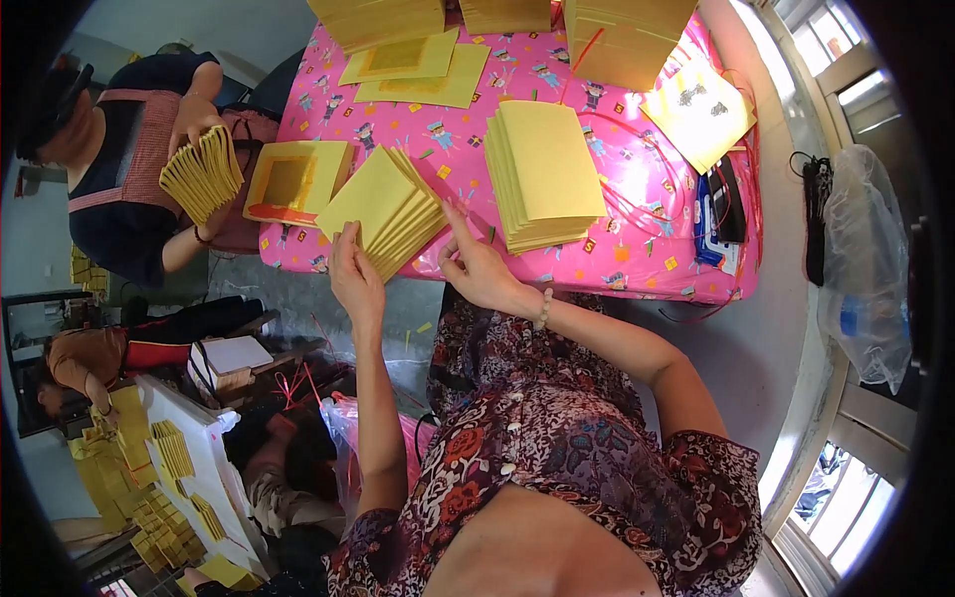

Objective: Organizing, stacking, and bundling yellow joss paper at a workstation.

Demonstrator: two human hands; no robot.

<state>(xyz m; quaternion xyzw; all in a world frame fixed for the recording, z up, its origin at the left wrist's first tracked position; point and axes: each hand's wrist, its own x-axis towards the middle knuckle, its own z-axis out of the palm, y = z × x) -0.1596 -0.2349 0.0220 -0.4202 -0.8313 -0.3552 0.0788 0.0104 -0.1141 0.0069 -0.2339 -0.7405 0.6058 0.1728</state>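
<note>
A fanned stack of yellow paper (375, 202) is tilted at the near edge of the pink table, its layered edges facing me. My left hand (355, 274) grips its near left corner, thumb and fingers closed on the paper. Against the stack's right side, my right hand (484, 267) has its index finger stretched out and its thumb apart. Whether that fingertip presses on the paper is hard to tell. A taller, squared stack of yellow paper (545, 164) stands just right of my hands. To the left lies a yellow pile with a gold square and orange-red edge (290, 189).
The pink patterned table (438, 134) also bears yellow sheets (423, 75), large yellow blocks at the back, red cords (637, 204) and a blue-and-white pack (711, 239). At left, a co-worker (129, 169) holds a fanned yellow bundle (202, 176). Another person works at a white table (214, 438).
</note>
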